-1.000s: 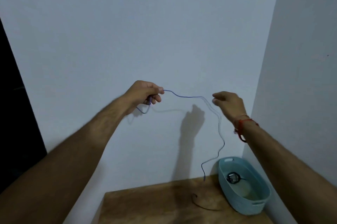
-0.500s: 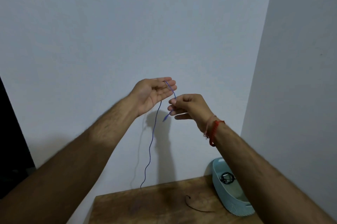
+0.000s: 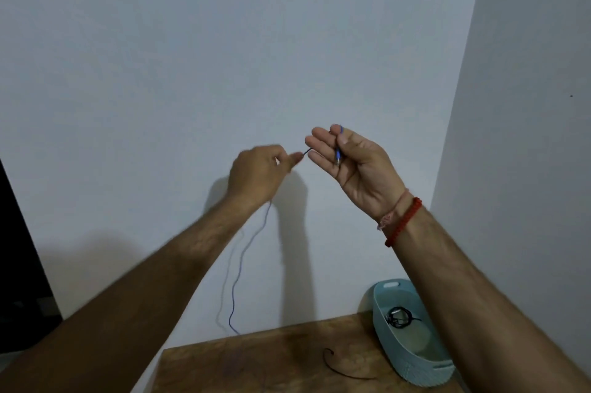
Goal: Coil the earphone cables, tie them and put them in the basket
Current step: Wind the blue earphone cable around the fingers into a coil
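A thin blue earphone cable [image 3: 238, 271] hangs from my raised hands down to the wooden table [image 3: 271, 360]. My right hand [image 3: 355, 165], palm toward me, pins the cable's plug end under its thumb against the fingers. My left hand [image 3: 259, 175] pinches the cable just left of the right hand's fingertips, and the rest of the cable drops below it. A light blue basket [image 3: 412, 357] stands at the table's right end, and a coiled black earphone [image 3: 399, 317] lies inside it.
A thin dark curved tie [image 3: 339, 367] lies on the table in front of the basket. White walls meet in a corner at the right, close behind the basket. A dark opening is at the far left.
My right hand has turned palm-up and risen to the right with the plug end. My left hand has turned over and now pinches the cable beside it. The view shifted slightly.
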Available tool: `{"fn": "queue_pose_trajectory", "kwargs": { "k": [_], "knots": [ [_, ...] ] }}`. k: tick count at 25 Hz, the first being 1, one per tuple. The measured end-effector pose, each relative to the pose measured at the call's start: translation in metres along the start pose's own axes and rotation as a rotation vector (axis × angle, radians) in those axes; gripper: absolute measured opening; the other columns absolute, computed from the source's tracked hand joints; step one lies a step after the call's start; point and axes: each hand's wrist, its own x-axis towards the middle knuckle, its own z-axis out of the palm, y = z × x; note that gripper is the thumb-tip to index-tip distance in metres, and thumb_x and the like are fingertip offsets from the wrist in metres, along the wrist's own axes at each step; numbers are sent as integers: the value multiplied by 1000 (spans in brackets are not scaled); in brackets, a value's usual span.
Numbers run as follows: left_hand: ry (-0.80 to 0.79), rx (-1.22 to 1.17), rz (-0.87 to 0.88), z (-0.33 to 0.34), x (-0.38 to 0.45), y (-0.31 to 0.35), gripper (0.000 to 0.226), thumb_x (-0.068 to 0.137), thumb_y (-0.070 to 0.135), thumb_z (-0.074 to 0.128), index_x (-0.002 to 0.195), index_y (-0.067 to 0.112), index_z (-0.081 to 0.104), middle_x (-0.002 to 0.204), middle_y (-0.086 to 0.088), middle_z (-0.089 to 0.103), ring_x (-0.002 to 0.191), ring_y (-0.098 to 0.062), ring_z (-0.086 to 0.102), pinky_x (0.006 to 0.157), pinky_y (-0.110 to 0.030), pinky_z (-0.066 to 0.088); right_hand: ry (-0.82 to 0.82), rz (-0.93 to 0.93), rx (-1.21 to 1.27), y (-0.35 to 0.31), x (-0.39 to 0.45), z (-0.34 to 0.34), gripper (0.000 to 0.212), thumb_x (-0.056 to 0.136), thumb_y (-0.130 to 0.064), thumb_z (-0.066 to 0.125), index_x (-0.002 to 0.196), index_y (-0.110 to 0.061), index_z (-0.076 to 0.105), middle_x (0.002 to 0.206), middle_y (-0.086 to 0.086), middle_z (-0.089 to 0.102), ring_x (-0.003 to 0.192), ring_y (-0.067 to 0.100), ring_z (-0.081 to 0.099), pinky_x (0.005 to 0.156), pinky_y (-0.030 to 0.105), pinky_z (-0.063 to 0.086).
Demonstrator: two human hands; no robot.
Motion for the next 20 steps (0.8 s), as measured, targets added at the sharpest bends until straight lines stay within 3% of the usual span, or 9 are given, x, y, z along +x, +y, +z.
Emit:
{"fn": "queue_pose_trajectory", "kwargs": {
  "k": [3, 5, 6, 8, 10, 13, 16, 20],
  "knots": [
    [-258, -473, -139, 24, -34, 5, 37, 104, 38, 55, 78, 15, 66, 81, -4, 75, 75, -20, 71, 84, -38, 57, 68, -115, 0, 7, 16, -3, 21, 104, 4, 40, 113, 1, 59, 116, 19, 72, 108, 33, 71, 100, 44, 54],
    [-409, -846, -335, 33, -61, 13, 31, 108, 29, 49, 86, 11, 61, 76, -8, 73, 65, -23, 73, 79, -37, 57, 138, -179, -44, 10, 26, -8, 22, 103, 5, 42, 117, 2, 58, 119, 19, 70, 110, 31, 70, 102, 42, 53],
    [-440, -899, -372, 34, -74, 15, 30, 109, 28, 47, 89, 11, 60, 70, -7, 70, 58, -22, 70, 75, -38, 57, 176, -208, -92, 11, 30, -13, 23, 103, 5, 43, 120, 2, 58, 120, 18, 69, 113, 29, 69, 102, 41, 53],
    [-413, -814, -332, 31, -95, 15, 28, 108, 27, 48, 90, 13, 65, 60, 1, 60, 49, -13, 57, 66, -38, 56, 249, -258, -296, 11, 34, -25, 27, 102, 6, 44, 122, 1, 60, 122, 17, 69, 116, 28, 68, 103, 40, 52],
    [-303, -616, -170, 13, -103, 13, 24, 105, 27, 55, 88, 20, 70, 55, 6, 53, 49, -7, 49, 57, -33, 52, 267, -269, -547, 12, 33, -36, 29, 100, 7, 45, 121, 0, 64, 120, 17, 71, 114, 27, 70, 104, 42, 52],
    [-115, -357, 108, -27, -85, 19, 19, 100, 30, 63, 85, 20, 70, 58, -4, 56, 52, -10, 45, 55, -27, 42, 159, -210, -784, 24, 22, -46, 28, 98, 9, 47, 116, 1, 67, 115, 18, 72, 109, 29, 71, 102, 50, 52],
    [3, -227, 240, -59, -39, 36, 15, 97, 30, 66, 87, 22, 74, 61, -1, 57, 56, -9, 47, 59, -22, 39, 21, -90, -744, 40, 5, -37, 28, 100, 7, 45, 117, 4, 67, 113, 21, 73, 103, 31, 73, 97, 47, 56],
    [-92, -268, 163, -59, 29, 37, 17, 94, 34, 70, 89, 19, 78, 53, 15, 58, 53, -1, 46, 58, -21, 37, -68, 11, -469, 48, -14, -11, 33, 102, 5, 37, 117, 4, 66, 112, 24, 73, 101, 37, 73, 90, 40, 59]
  ]
}}
